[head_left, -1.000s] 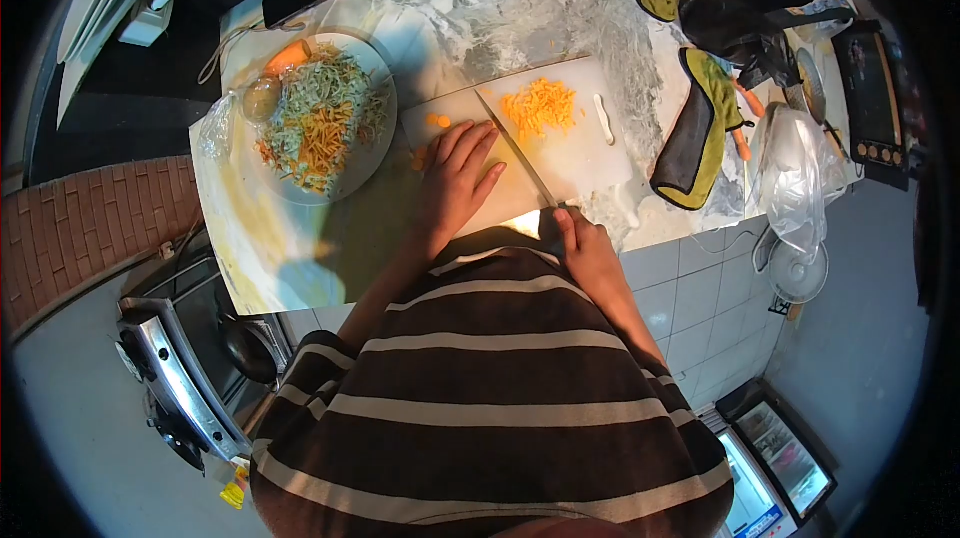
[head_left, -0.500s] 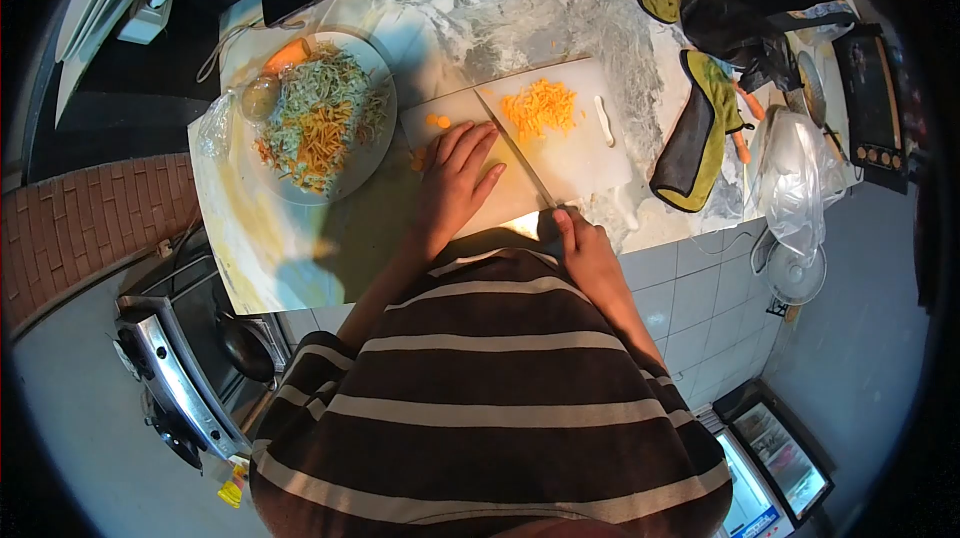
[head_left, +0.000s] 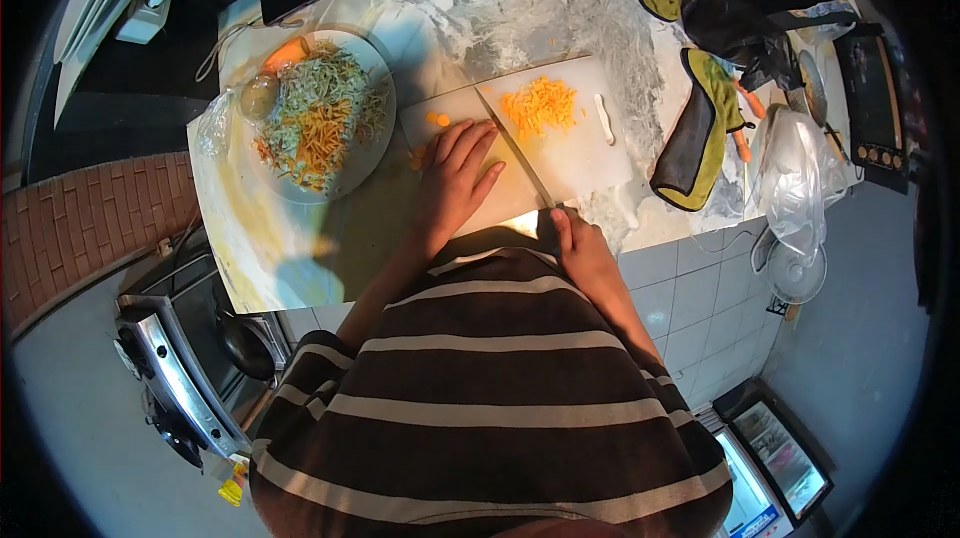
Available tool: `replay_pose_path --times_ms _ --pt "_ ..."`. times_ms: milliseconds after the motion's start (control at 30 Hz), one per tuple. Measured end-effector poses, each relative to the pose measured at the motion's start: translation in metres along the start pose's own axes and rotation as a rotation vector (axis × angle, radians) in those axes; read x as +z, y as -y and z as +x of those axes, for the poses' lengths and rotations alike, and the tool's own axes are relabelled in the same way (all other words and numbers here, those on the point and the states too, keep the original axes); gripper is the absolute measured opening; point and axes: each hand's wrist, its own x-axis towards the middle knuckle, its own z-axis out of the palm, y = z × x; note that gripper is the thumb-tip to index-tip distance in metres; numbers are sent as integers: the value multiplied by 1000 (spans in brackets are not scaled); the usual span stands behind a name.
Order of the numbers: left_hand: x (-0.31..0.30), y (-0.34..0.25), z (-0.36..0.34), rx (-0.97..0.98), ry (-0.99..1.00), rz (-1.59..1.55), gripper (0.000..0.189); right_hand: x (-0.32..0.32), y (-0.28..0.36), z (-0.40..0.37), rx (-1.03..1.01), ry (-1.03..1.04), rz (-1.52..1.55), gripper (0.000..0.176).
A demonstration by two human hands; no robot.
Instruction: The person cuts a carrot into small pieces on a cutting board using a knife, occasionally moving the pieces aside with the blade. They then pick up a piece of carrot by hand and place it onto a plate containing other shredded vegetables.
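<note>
Here, the right hand [head_left: 582,250] is gripping the dark handle of a long thin-bladed kitchen knife [head_left: 520,153], whose blade is lying diagonally across the white plastic cutting board [head_left: 590,166], pointing toward 11 o'clock. The left hand [head_left: 455,183] is resting open, fingers spread flat on the board just left of the blade, with round orange carrot slices [head_left: 437,120] at its 12 o'clock. A pile of finely chopped carrot [head_left: 540,106] is sitting right of the blade. The knife is probably handling light and stiff, with a sharp edge, so the handle is the place for gripping.

Orange carrot shreds [head_left: 538,106] on a white board [head_left: 590,153] — brown shirt [head_left: 490,388], cream stripes.
</note>
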Motion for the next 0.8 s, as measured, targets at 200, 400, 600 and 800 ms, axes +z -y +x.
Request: replay_pose_path --times_ms 200,400,600,800 --pt "-1 0 1 -8 9 -10 45 -1 0 3 3 22 -14 47" --pt "0 -1 1 -10 17 -3 46 -1 0 5 15 21 -48 47" --pt "3 0 0 12 -13 37 46 3 -4 7 36 17 -106 45" --pt "3 -2 -1 -64 -52 -40 49 6 -3 7 19 9 -122 45"
